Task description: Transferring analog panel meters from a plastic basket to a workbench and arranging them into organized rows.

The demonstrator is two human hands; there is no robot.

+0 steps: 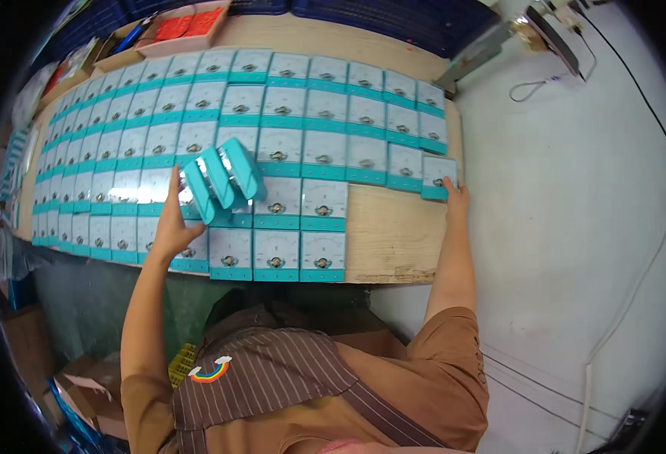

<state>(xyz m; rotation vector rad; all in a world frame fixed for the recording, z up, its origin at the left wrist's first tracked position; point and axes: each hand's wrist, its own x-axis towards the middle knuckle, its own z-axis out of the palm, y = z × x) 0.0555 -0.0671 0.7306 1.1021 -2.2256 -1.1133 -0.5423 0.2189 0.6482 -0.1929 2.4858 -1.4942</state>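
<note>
My left hand grips a short stack of three teal analog panel meters, tilted up above the rows with their teal edges showing. At the right end of the table, my right hand has its thumb and fingers on one teal-and-white panel meter, which lies at the end of the third row from the back. Rows of the same meters cover most of the wooden table, lying face up and edge to edge. The held stack hides a few of them.
Along the far edge stand dark blue crates and a box of red parts. Bare wood shows at the front right of the table. A white wall with cables is on the right; a cardboard box sits at the lower left.
</note>
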